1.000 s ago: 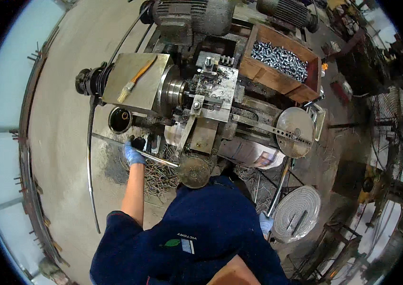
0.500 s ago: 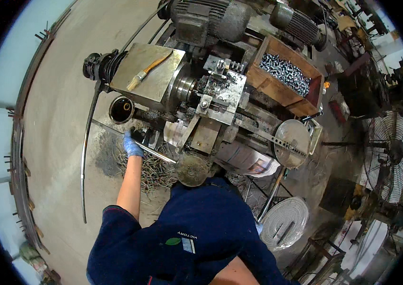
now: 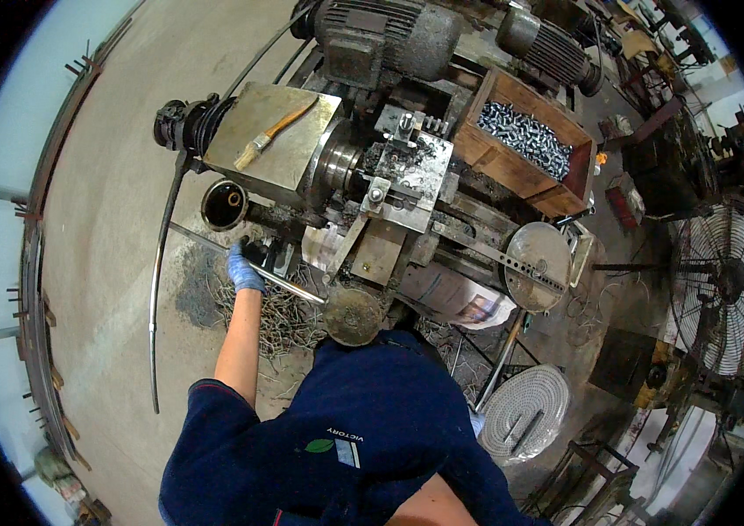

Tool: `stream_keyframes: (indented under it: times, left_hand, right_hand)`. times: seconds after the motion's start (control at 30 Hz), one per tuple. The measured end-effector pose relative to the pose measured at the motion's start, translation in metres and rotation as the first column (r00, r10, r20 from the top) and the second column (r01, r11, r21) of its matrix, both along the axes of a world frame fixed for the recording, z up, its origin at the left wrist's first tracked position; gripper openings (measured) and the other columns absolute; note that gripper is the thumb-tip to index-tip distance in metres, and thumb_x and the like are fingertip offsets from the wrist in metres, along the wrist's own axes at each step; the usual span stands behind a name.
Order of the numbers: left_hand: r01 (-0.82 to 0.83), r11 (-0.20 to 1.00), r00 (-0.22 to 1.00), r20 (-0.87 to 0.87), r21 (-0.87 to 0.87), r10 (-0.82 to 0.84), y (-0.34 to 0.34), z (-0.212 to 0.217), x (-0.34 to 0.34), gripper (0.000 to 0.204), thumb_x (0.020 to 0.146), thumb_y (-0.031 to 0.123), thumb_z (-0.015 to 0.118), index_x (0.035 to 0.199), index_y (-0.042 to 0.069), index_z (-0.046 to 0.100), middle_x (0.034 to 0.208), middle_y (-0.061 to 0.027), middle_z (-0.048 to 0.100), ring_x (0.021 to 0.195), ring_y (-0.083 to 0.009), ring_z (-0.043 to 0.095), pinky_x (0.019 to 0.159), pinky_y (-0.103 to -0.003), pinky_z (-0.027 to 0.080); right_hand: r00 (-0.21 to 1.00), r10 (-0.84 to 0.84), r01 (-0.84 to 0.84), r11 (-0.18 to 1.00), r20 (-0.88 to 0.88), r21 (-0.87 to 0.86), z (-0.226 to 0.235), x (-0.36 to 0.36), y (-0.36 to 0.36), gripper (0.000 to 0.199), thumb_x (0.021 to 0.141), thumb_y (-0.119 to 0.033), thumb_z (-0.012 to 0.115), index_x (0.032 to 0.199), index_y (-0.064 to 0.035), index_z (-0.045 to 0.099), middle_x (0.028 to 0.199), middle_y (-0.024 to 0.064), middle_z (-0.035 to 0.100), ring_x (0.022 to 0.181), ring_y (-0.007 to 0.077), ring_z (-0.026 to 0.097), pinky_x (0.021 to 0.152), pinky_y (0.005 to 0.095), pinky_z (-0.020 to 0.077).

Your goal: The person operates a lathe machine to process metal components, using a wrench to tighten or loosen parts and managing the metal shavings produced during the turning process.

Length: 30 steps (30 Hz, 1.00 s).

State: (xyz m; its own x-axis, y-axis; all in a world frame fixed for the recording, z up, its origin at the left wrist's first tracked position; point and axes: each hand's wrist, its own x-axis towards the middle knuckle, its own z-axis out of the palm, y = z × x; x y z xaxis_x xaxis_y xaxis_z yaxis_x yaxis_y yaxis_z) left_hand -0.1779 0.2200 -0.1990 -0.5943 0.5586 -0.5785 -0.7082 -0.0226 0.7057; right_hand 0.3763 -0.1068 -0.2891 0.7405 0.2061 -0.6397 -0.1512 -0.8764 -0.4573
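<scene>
My left grip (image 3: 244,267), in a blue glove, is closed round a metal bar (image 3: 293,285). The bar lies aslant at the left near side of the machine (image 3: 403,188); its far-left end comes up near a dark hose (image 3: 162,272), and its bright right end reaches just beside a round, soiled disc (image 3: 353,316) in front of me. Metal shavings (image 3: 280,326) lie on the floor (image 3: 109,254) below the bar.

My right grip (image 3: 477,422) is mostly hidden by my dark blue shirt (image 3: 381,394); only a sliver of blue glove shows, just beside the near end of a slanting pole (image 3: 505,355). I cannot tell whether it grasps anything. A round woven mat (image 3: 527,408) in clear wrapping lies to its right.

Beyond my left grip stands a round cup (image 3: 219,221) with dark contents. Farther off, a brush (image 3: 276,131) rests on the machine's flat metal cover (image 3: 232,123). On the far right, a wooden box (image 3: 503,167) holds many small metal pieces (image 3: 525,140). Nearer than the box, a strip with holes (image 3: 512,260) crosses a round metal plate (image 3: 534,243).
</scene>
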Motion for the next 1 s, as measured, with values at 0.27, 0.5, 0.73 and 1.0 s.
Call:
stream_keyframes:
  times: [0.27,0.5,0.73,1.0]
  left_hand:
    - [-0.009,1.0,0.999,0.034,0.006,0.009,0.011,-0.006,0.001,0.025,0.083,0.03,0.053,0.09,0.008,0.063,0.081,-0.0086,0.064,0.066,-0.0248,0.058,0.063,-0.037,0.05]
    - [0.052,0.999,0.999,-0.016,-0.009,-0.052,0.0,-0.024,-0.017,0.033,0.085,0.031,0.046,0.106,0.008,0.056,0.088,-0.0156,0.061,0.074,-0.0295,0.058,0.073,-0.039,0.05]
    - [0.063,0.998,0.998,0.03,0.028,-0.064,0.0,-0.03,-0.023,0.025,0.085,0.029,0.052,0.096,0.009,0.058,0.079,-0.0104,0.062,0.066,-0.0247,0.057,0.062,-0.037,0.05]
    - [-0.007,1.0,1.0,-0.025,-0.018,0.006,0.004,-0.01,-0.002,0.026,0.085,0.028,0.049,0.094,0.007,0.062,0.077,-0.0135,0.061,0.068,-0.0289,0.058,0.068,-0.039,0.051]
  right_hand:
    - [0.981,0.0,0.042,0.976,-0.193,0.214,-0.035,0.017,-0.03,0.028,0.078,-0.024,0.06,0.082,0.0039,0.059,0.073,0.0094,0.057,0.066,0.02,0.049,0.064,0.0375,0.0387]
    - [0.992,0.052,-0.029,0.98,-0.113,0.198,0.064,-0.034,0.024,0.019,0.076,-0.016,0.064,0.081,0.0024,0.061,0.066,0.0113,0.059,0.054,0.02,0.051,0.056,0.0361,0.0421]
    - [0.694,0.66,-0.56,0.745,0.287,-0.362,0.098,0.01,0.034,0.033,0.079,-0.028,0.056,0.07,0.0036,0.059,0.063,0.0229,0.059,0.061,0.0343,0.06,0.056,0.0392,0.0412]
    - [0.647,0.632,-0.392,0.755,0.426,-0.525,0.133,0.077,0.055,0.053,0.066,-0.046,0.066,0.082,0.0046,0.064,0.084,0.0287,0.061,0.083,0.0411,0.061,0.075,0.0447,0.0474]
